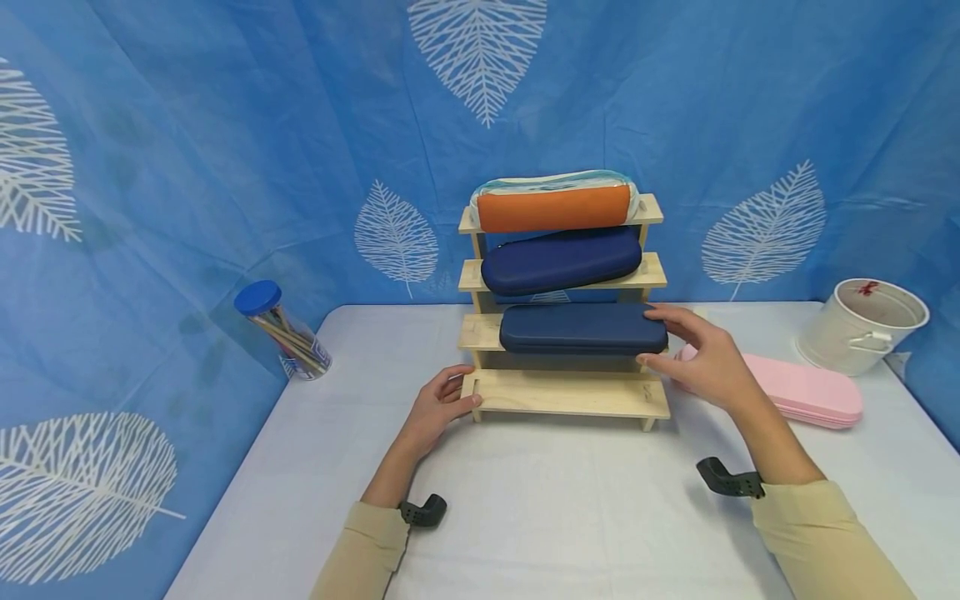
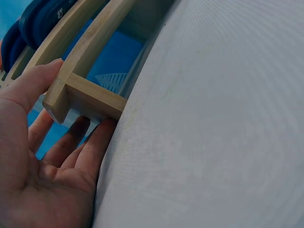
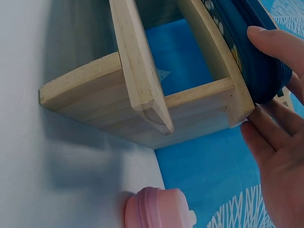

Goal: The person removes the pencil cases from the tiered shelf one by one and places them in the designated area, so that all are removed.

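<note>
A four-tier wooden rack (image 1: pixel 562 393) stands near the back of the table. My right hand (image 1: pixel 708 358) grips the right end of a navy pencil case (image 1: pixel 581 327) lying on its third tier from the top. In the right wrist view, the thumb (image 3: pixel 273 42) presses the zipped side of that case while the other fingers reach round its end. At the lowest tier's left end, my left hand (image 1: pixel 438 408) holds the board, thumb on top and fingers around the side and below. Above sit a dark blue case (image 1: pixel 562 261) and an orange-and-white pouch (image 1: pixel 555 207).
A pink pencil case (image 1: pixel 802 390) lies right of the rack, partly behind my right hand. Behind it stands a white metal bucket (image 1: pixel 832 333). A clear jar with a blue lid (image 1: pixel 258 297) holds thin sticks at the left. A blue leaf-patterned cloth (image 1: pixel 300 125) hangs behind.
</note>
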Tool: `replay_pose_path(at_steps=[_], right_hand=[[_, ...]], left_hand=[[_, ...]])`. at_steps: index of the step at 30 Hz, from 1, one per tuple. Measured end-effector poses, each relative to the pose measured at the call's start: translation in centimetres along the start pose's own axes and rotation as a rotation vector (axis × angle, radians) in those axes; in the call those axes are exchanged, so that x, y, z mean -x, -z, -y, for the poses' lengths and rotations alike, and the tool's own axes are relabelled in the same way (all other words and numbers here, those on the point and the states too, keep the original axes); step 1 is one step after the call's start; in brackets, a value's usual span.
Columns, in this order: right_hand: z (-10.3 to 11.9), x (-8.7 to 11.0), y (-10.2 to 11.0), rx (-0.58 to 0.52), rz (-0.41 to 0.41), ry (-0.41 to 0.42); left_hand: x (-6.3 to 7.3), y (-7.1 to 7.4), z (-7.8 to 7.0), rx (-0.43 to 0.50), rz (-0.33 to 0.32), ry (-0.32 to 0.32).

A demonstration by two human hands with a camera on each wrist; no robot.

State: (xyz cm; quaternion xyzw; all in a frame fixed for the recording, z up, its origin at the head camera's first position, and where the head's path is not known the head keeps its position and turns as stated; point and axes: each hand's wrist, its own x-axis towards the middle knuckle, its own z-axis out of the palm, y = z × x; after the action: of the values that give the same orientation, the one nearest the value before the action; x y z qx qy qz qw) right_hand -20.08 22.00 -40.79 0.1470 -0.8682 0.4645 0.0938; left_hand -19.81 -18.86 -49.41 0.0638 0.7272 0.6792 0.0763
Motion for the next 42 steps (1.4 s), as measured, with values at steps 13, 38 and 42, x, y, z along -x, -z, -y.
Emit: replay_pose_path(at_steps=[13,38,42], right_hand=[[-0.3,1.1,0.4,-0.023,-0.061,0.011],[-0.4,2.9,1.7,-0.064,-0.091,-0.043],[-0.4,3.0,1.8,-0.071,-0.091,-0.053]], left_hand=[[0.2,0.0,-0.1,0.005,0.016,-0.001],[0.1,0.1,-0.1,-0.017,0.012,-0.01],[0.1,0.1,-0.1,-0.016,0.01,-0.011]])
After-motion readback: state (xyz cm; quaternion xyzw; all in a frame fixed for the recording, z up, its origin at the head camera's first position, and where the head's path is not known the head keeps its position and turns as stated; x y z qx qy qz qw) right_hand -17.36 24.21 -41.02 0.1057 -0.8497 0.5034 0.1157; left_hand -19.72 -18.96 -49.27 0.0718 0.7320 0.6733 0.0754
